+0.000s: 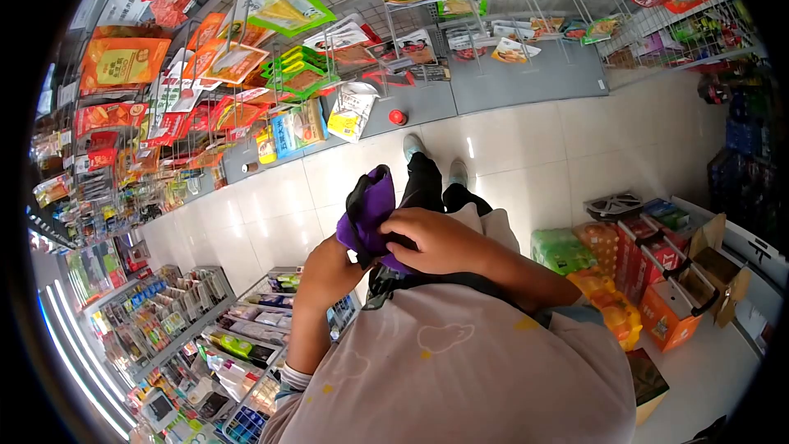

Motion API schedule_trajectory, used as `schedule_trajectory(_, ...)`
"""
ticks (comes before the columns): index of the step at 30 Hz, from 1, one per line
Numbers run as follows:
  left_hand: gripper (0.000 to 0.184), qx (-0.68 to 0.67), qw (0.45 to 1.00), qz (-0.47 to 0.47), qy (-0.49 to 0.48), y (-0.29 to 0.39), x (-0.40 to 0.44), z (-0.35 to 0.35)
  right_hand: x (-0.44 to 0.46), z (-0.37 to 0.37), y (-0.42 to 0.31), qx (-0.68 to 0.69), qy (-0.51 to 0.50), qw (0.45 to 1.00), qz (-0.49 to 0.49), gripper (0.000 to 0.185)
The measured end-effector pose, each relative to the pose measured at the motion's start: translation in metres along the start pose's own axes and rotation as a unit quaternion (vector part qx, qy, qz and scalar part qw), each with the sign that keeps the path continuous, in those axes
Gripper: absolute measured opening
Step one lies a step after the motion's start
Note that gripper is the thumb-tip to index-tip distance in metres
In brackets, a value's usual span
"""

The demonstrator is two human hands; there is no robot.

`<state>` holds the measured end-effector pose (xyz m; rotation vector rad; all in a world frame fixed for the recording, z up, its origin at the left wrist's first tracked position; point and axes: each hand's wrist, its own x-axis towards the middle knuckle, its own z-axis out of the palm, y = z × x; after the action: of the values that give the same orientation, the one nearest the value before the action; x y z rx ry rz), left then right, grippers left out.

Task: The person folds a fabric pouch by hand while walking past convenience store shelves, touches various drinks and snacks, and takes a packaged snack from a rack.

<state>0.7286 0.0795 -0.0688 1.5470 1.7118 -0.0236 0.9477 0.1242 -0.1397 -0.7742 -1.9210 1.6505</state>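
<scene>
Both of my hands are at a piece of purple cloth with black trim (374,205), held in front of my waist. Its upper part is folded and stands up; whether it is a pouch or a garment I cannot tell. My left hand (330,270) grips it from the left and below, the fingertips hidden behind the cloth. From the right, my right hand (431,240) has its fingers curled around the cloth's lower edge, thumb side up. A dark strap-like part (403,240) shows beneath the right fingers.
Wire racks with hanging snack packets (123,62) rise ahead and to the left. A small red-capped item (398,117) is on the grey shelf base. Orange cartons (672,312) and a green-wrapped pack (563,252) are at my right; more stocked shelves (164,304) are at lower left.
</scene>
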Motion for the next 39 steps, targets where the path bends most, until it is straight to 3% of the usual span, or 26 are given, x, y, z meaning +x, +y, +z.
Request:
schedule_trajectory(2, 0.037, -0.049, 0.997, 0.054, 0.028, -0.005, -0.001, 0.004, 0.000, -0.001, 0.000, -0.001, -0.006, 1.000, -0.004, 0.024)
schedule_trajectory(6, 0.040, -0.102, 0.992, 0.066, 0.038, -0.006, -0.006, 0.006, -0.006, -0.005, -0.003, -0.015, -0.020, 1.000, -0.019, 0.031)
schedule_trajectory(9, 0.044, -0.203, 0.978, 0.029, 0.031, -0.004, -0.012, 0.008, -0.011, -0.009, -0.008, -0.029, -0.022, 0.999, -0.034, 0.036)
schedule_trajectory(11, 0.042, -0.341, 0.938, 0.051, 0.041, -0.005, -0.015, 0.013, -0.013, -0.012, -0.013, -0.040, -0.027, 0.998, -0.038, 0.039)
schedule_trajectory(13, 0.037, -0.380, 0.922, 0.067, 0.035, -0.008, -0.019, 0.013, -0.013, -0.015, -0.020, 0.076, -0.048, 0.996, 0.025, 0.042)
schedule_trajectory(17, 0.034, -0.568, 0.821, 0.052, 0.019, -0.011, -0.034, 0.011, -0.019, -0.019, -0.029, 0.060, -0.077, 0.995, 0.034, 0.045)
schedule_trajectory(19, 0.032, -0.660, 0.748, 0.064, 0.003, -0.014, -0.041, 0.009, -0.019, -0.024, -0.042, 0.127, -0.138, 0.980, 0.058, 0.047)
schedule_trajectory(21, 0.036, -0.681, 0.728, 0.075, 0.017, -0.013, -0.045, 0.007, -0.021, -0.027, -0.055, 0.076, -0.158, 0.981, 0.077, 0.047)
schedule_trajectory(23, 0.037, -0.742, 0.662, 0.101, -0.028, -0.015, -0.044, 0.002, -0.023, -0.023, -0.061, 0.014, -0.153, 0.985, 0.078, 0.046)
schedule_trajectory(25, 0.041, -0.752, 0.650, 0.111, -0.011, -0.014, -0.043, -0.001, -0.030, -0.013, -0.062, 0.072, -0.156, 0.983, 0.069, 0.045)
schedule_trajectory(27, 0.043, -0.803, 0.591, 0.075, 0.007, -0.009, -0.044, -0.010, -0.040, -0.004, -0.052, 0.193, -0.109, 0.975, 0.022, 0.044)
schedule_trajectory(29, 0.045, -0.818, 0.571, 0.073, 0.028, -0.020, -0.051, -0.006, -0.051, 0.000, -0.056, 0.332, -0.151, 0.921, 0.137, 0.035)
schedule_trajectory(31, 0.044, -0.814, 0.577, 0.042, 0.051, -0.040, -0.062, -0.006, -0.038, 0.012, -0.046, 0.322, -0.263, 0.909, 0.030, 0.027)
schedule_trajectory(33, 0.049, -0.797, 0.603, 0.026, 0.040, -0.061, -0.087, -0.006, -0.027, 0.034, -0.065, 0.261, -0.296, 0.918, 0.042, 0.024)
schedule_trajectory(35, 0.060, -0.758, 0.650, 0.018, 0.056, -0.081, -0.114, -0.003, -0.016, 0.064, -0.080, 0.110, -0.258, 0.955, 0.096, 0.022)
schedule_trajectory(36, 0.063, -0.735, 0.672, 0.049, 0.071, -0.100, -0.127, 0.006, -0.013, 0.081, -0.077, 0.082, -0.240, 0.962, 0.096, 0.018)
schedule_trajectory(37, 0.077, -0.695, 0.710, 0.049, 0.103, -0.105, -0.151, -0.001, -0.009, 0.099, -0.083, 0.075, -0.270, 0.956, 0.084, 0.018)
schedule_trajectory(39, 0.091, -0.595, 0.785, 0.071, 0.158, -0.137, -0.192, 0.007, 0.000, 0.139, -0.101, 0.226, -0.165, 0.947, 0.158, 0.022)
